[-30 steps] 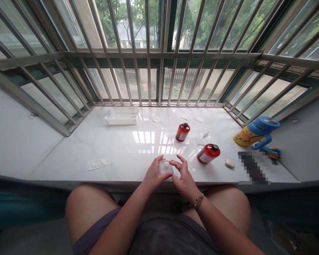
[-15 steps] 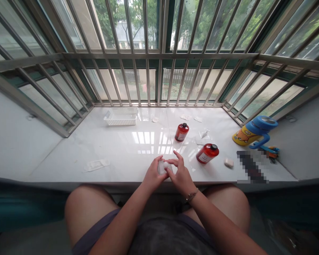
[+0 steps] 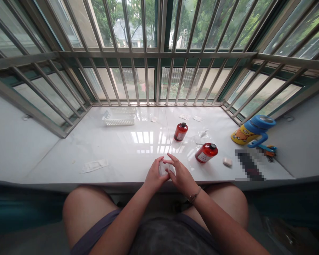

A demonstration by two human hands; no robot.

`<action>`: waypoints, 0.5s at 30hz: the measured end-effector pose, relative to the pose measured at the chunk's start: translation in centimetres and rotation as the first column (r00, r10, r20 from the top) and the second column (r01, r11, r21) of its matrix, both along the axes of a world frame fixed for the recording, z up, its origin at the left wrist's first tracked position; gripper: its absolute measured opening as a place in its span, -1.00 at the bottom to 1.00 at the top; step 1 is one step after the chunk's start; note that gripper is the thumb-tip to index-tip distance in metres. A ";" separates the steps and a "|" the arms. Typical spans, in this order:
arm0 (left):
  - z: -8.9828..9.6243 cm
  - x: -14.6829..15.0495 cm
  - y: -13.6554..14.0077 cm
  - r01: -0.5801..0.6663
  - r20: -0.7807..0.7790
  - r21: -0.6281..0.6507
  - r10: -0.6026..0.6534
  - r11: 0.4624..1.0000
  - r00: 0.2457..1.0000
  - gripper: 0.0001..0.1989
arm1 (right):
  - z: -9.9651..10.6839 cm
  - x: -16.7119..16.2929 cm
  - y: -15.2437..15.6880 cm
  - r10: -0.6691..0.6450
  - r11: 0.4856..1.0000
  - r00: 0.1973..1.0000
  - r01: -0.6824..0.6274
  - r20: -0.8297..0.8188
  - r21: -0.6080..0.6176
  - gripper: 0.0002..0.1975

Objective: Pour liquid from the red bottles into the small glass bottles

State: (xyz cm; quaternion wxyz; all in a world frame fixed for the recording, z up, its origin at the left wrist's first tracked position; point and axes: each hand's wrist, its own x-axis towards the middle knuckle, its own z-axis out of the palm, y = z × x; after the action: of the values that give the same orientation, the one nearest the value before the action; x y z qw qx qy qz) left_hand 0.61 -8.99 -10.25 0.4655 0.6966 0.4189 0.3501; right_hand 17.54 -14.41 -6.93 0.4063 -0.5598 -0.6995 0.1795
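Clear square container point(image 3: 163, 170) is gripped between thumb and fingers of the left hand point(image 3: 152, 176), over the front edge of the white countertop point(image 3: 127, 156). Right hand point(image 3: 183, 177) is held at its right side, fingers bent; whether anything is pinched cannot be told. Nearer red bottle point(image 3: 206, 153) and farther red bottle point(image 3: 180, 133) are seen beyond, to the right; white perforated basket point(image 3: 119, 121) is placed back left.
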 end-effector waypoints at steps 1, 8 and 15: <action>0.0 0.0 0.0 0.004 0.003 -0.009 -0.004 1.000 1.000 -0.23 | -0.2 0.0 0.0 -0.035 0.999 0.999 0.035 0.000 0.005 -0.30; -0.6 0.3 -0.4 0.052 0.003 -0.004 -0.052 0.999 0.999 -0.19 | -0.7 0.4 -0.2 -0.136 0.990 0.991 0.135 0.011 0.041 -0.23; -0.7 0.6 -0.6 0.020 -0.008 0.018 -0.020 1.000 1.000 -0.20 | -0.9 0.7 -0.6 -0.102 0.995 0.991 0.103 -0.082 0.009 -0.68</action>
State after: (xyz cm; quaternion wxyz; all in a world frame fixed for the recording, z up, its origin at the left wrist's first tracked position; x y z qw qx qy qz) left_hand 1.25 -9.56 -10.93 0.4610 0.7064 0.4105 0.3463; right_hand 18.25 -15.00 -7.82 0.4469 -0.5845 -0.6539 0.1762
